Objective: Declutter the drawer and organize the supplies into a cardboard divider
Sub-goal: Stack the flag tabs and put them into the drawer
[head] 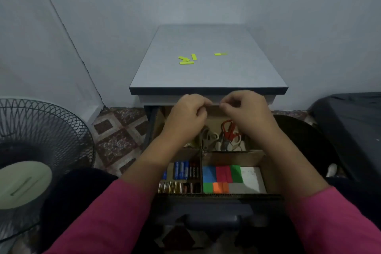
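Both hands at the divider's far wall

My left hand (pixel 188 112) and right hand (pixel 243 109) pinch the far edge of the cardboard divider (pixel 235 155) in the drawer (pixel 218 204); scissors (pixel 229 130) below them, batteries (pixel 182 170) nearer me.

Batteries (pixel 181 177) lie lower left in the divider (pixel 235 153), paper pads (pixel 231 179) right, scissors (pixel 229 132) behind them

Beyond the brown cardboard divider (pixel 235 155), yellow-green strips (pixel 186 60) dot the grey cabinet top (pixel 208 72); inside it, red-handled scissors (pixel 228 130), blue batteries (pixel 181 170).
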`<state>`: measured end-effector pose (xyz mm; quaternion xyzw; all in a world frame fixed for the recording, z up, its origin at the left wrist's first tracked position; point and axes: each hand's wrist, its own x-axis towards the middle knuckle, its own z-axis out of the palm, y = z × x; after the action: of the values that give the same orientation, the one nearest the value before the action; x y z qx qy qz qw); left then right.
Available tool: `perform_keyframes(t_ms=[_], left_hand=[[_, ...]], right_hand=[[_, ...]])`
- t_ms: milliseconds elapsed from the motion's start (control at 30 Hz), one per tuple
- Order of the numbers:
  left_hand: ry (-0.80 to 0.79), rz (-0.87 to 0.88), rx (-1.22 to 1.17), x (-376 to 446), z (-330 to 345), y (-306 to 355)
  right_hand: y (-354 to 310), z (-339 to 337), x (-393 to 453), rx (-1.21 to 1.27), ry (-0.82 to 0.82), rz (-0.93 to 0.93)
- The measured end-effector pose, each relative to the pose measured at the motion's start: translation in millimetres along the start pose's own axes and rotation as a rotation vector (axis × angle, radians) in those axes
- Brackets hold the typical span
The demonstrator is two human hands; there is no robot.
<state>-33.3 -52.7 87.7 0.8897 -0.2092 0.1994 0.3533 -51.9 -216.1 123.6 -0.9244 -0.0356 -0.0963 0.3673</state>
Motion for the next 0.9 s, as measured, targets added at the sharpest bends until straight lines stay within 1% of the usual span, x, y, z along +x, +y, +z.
perform_keyframes(t_ms=[100, 167, 300, 433, 533, 600, 667, 767, 833, 900], left_hand=[[0.109, -0.109, 0.013, 32.4, -9.2, -3.5], [0.132, -0.22, 0.021, 53.0, -14.5, -11.1], [0.051, -0.4, 0.037, 87.5, -20.5, -39.3], [0.006, -0.499, 0.034, 114.7, -20.9, -60.6], [-0.04, -0.477, 0.081, 131.4, -17.7, -69.8], [-0.066, -0.449, 0.123, 141.0, -15.7, -75.9], [-0.097, -0.399, 0.215, 149.7, -13.4, -82.8], [-0.137, -0.318, 0.37, 156.9, -9.7, -89.9], [-0.129, -0.295, 0.375, 161.5, -6.7, -94.6], [-0.102, -0.297, 0.334, 162.4, -5.7, -96.3]], right_hand=[[-9.5, -1.4, 33.9, -0.021, 0.089, -0.069], [-8.3, 0.9, 56.4, -0.045, 0.094, -0.073], [-1.0, 6.3, 95.5, -0.052, 0.0, -0.017], [8.4, 13.7, 131.0, -0.03, -0.01, 0.028], [17.3, 22.0, 156.7, -0.046, 0.043, 0.057], [22.0, 28.7, 172.2, -0.104, 0.089, 0.008], [24.9, 35.3, 187.0, -0.164, 0.123, -0.028], [29.1, 40.2, 202.7, -0.277, 0.101, -0.065], [30.9, 41.4, 213.1, -0.353, 0.113, -0.047], [30.2, 42.6, 218.4, -0.461, 0.16, -0.025]])
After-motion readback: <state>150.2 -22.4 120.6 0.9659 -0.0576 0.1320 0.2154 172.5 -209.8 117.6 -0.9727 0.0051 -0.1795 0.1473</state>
